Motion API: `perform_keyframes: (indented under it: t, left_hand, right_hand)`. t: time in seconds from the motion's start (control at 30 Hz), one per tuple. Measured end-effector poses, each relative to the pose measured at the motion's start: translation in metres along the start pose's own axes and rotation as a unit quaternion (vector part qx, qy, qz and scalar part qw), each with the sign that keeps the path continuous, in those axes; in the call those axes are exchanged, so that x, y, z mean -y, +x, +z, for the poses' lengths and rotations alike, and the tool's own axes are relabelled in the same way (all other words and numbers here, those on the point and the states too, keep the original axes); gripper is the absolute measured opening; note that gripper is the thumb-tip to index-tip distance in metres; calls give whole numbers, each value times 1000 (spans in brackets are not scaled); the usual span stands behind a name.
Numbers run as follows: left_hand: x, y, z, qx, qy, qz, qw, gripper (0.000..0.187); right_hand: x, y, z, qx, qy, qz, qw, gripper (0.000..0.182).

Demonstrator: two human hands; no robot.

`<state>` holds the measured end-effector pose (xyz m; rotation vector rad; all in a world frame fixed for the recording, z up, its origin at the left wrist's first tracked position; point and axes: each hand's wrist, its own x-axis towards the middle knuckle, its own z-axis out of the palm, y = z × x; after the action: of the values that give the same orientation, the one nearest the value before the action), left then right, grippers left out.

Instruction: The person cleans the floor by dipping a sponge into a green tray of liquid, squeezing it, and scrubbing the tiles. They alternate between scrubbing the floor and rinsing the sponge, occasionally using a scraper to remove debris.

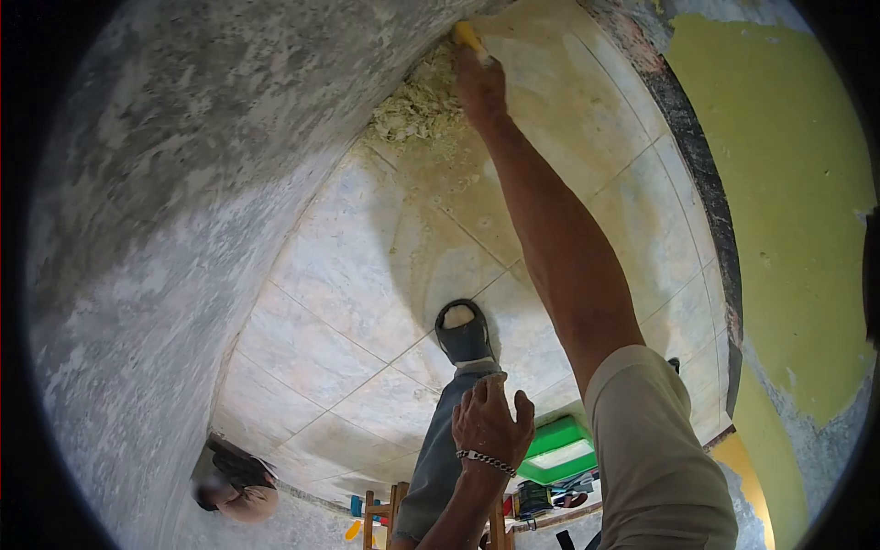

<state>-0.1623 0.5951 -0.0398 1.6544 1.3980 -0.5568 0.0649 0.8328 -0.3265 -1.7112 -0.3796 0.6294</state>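
Observation:
My right hand (481,87) is stretched far out over the tiled floor and closed around a small tool with a yellow part (468,37). The tool's working end is hidden, so I cannot tell its kind. Just left of that hand, a heap of pale yellowish scrapings (417,112) lies against the foot of the grey wall. My left hand (490,422), with a chain bracelet on its wrist, rests on my bent knee, thumb apart from the fingers. It holds nothing. Whitish dust marks its skin.
Grey rough wall (183,183) rises on the left; peeling yellow-green wall (775,183) on the right. Behind me are a green tray (559,469), a wooden stand (371,518) and another person (247,502). My sandalled foot (466,335) stands on the dusty tiles (339,302).

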Motion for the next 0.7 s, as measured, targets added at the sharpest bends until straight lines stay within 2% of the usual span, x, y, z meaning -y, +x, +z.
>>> perform_keyframes:
  t: [0.03,0.1,0.13,0.2,0.33,0.4,0.43,0.5,0.57,0.63,0.7]
  left_hand:
    - [0,-1,0,-2,-2,4,1000,37]
    - [1,-2,0,1,-9,-3,1000,37]
    - [1,-2,2,8,-14,-9,1000,37]
    - [5,-3,3,0,-16,-7,1000,37]
    - [12,-1,-5,-20,-31,-10,999,36]
    - [14,-1,-5,-20,-29,-8,999,35]
    - [15,-2,-5,-19,-24,-6,1000,34]
    - [15,-3,-4,-18,-23,0,1000,34]
    - [16,-4,-4,-18,-22,1,1000,33]
    - [16,-3,-5,-12,-40,-25,999,31]
    - [19,-1,-9,0,-52,-41,998,31]
  right_hand:
    - [3,1,-4,79,65,104,989,42]
    - [-26,0,-15,24,84,7,996,46]
    - [5,-27,-38,17,57,42,997,46]
    - [17,-67,-68,-23,25,44,998,37]
    - [4,-171,-110,-103,-202,-69,971,25]
    - [-10,-215,-107,-93,-258,109,956,33]
    - [-33,-227,-98,-94,-258,111,955,33]
    - [-78,-247,-66,-84,-378,14,922,44]
    - [-97,-221,-19,-97,-338,49,935,51]
    - [-63,-171,23,-126,-72,47,988,54]
    - [-84,-123,60,-100,-63,87,989,50]
